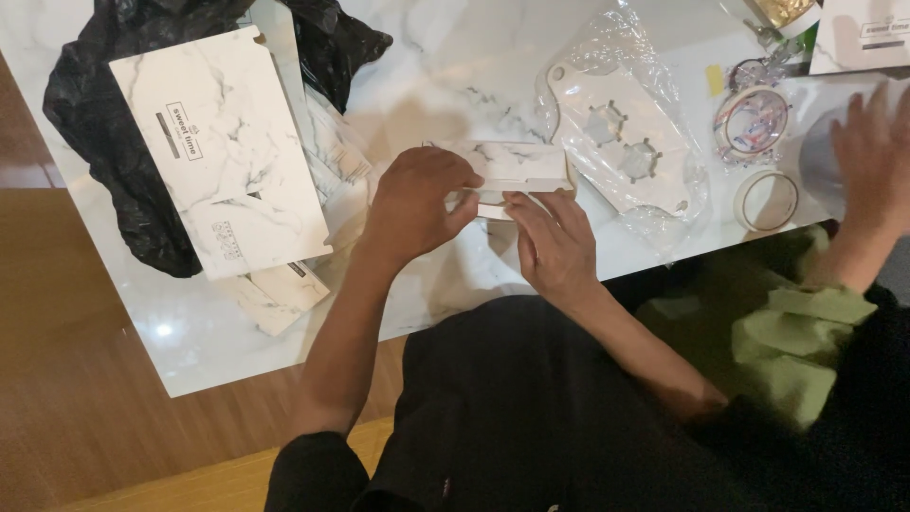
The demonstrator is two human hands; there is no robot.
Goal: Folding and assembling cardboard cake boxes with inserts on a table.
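Holding: one small marble-print box, gripped by both hands near the tabletop's front edge.
Left hand: fingers closed on the box's left end.
Right hand: fingers pinching the box's lower flap.
Flat marble-print cartons: one large at left, on one black plastic bag; a few smaller ones beneath, count unclear.
Clear plastic sleeve: one, right of the box.
Tape rolls: two, far right.
Other person's hand: one, at the right edge.

black plastic bag, flat marbled card, clear wrap w/ insert, tape rolls.
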